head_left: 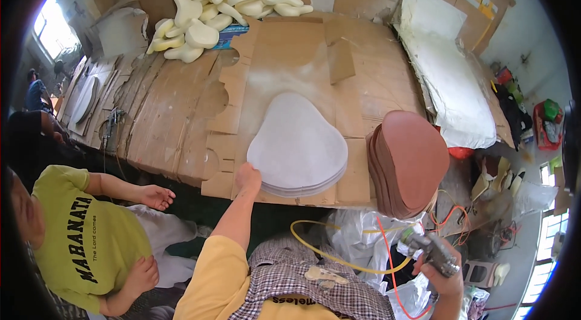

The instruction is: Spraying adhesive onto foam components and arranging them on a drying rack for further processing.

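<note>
A stack of light grey, rounded-triangular seat-shaped pieces [296,138] lies on cardboard in front of me. My left hand [248,179] is closed at the stack's near left edge, fingers pinching the rim; the fingertips are partly hidden. Down at the right, my right hand [445,274] is wrapped round a metal spray gun [433,250], held off the table's near side. A yellow hose [339,262] loops near the gun across my checked apron. Right of the grey stack stands a taller pile of reddish-brown pieces [414,159] of similar shape.
Several cream foam bicycle-saddle shapes [203,8] are heaped at the back left. A white-covered board [445,69] leans at the right. Close on my left stands a person in a yellow-green shirt [91,238]. An orange hose [387,259] hangs by the table's front edge.
</note>
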`<move>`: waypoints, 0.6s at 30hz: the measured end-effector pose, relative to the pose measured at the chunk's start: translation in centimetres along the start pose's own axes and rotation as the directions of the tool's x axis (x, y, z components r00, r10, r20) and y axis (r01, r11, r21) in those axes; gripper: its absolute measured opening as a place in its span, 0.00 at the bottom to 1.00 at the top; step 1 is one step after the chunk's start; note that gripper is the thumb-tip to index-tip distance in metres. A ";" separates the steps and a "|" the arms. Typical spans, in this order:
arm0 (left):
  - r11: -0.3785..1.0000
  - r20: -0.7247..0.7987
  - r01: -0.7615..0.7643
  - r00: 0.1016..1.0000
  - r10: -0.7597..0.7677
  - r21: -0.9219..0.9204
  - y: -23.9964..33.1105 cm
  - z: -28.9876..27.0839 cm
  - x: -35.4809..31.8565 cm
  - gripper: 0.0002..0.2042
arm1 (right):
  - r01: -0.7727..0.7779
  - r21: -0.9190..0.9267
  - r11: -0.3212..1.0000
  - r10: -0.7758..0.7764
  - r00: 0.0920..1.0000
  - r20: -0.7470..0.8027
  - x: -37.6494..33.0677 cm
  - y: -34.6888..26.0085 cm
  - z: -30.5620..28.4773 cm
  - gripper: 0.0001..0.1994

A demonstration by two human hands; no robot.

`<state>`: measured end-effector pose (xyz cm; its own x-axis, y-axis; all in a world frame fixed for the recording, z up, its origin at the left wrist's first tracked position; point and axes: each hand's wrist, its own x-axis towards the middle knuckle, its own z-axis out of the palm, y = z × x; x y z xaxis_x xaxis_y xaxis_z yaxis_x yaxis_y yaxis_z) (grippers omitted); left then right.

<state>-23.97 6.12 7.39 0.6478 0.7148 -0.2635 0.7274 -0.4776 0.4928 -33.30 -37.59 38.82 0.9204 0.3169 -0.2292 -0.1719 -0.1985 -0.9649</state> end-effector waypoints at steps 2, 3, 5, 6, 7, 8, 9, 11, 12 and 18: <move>0.999 -0.034 -0.032 0.999 0.031 -0.025 -0.2 0.6 -0.6 0.07 | 0.001 0.002 1.000 -0.001 1.000 0.003 0.1 0.2 0.8 0.28; 0.996 -0.179 -0.089 0.980 0.082 -0.032 -0.6 1.1 -1.1 0.07 | 0.047 0.033 0.998 -0.046 0.998 -0.033 0.6 0.0 1.5 0.28; 0.989 -0.324 -0.146 0.937 0.128 -0.032 -1.2 1.4 -1.1 0.06 | 0.116 0.070 0.991 -0.105 0.983 -0.152 1.1 0.5 1.9 0.29; 0.993 -0.217 -0.120 0.969 0.119 0.008 -1.0 1.0 -0.9 0.07 | 0.119 0.069 0.990 -0.108 0.983 -0.152 1.3 0.5 1.9 0.29; 0.994 -0.108 -0.098 0.989 0.103 0.050 -0.9 0.7 -0.8 0.08 | 0.127 0.079 0.989 -0.111 0.976 -0.185 1.4 0.5 1.8 0.29; 0.994 -0.111 -0.098 0.989 0.103 0.048 -0.7 0.4 -0.8 0.08 | 0.136 0.090 0.987 -0.114 0.969 -0.218 1.5 0.5 1.7 0.29; 0.997 -0.036 -0.070 0.997 0.072 0.035 -0.2 -0.1 -0.9 0.08 | 0.127 0.103 0.987 -0.103 0.972 -0.213 1.2 0.5 1.7 0.30; 0.999 0.038 -0.042 0.998 0.041 0.020 0.5 -0.4 -1.0 0.07 | 0.114 0.102 0.988 -0.092 0.976 -0.198 0.9 0.8 1.7 0.30; 1.000 0.054 -0.013 0.998 0.015 -0.026 0.5 -0.6 -1.0 0.07 | 0.097 0.107 0.990 -0.076 0.980 -0.185 0.7 0.9 1.9 0.30; 0.988 -0.106 -0.130 0.985 0.139 0.080 -1.1 1.1 -1.4 0.07 | 0.091 0.086 0.992 -0.070 0.972 -0.222 1.2 0.9 2.9 0.30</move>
<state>-25.46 5.13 6.31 0.7147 0.6918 -0.1034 0.6525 -0.6061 0.4549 -33.41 -34.67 37.32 0.9852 0.1158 -0.1264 -0.1166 -0.0882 -0.9893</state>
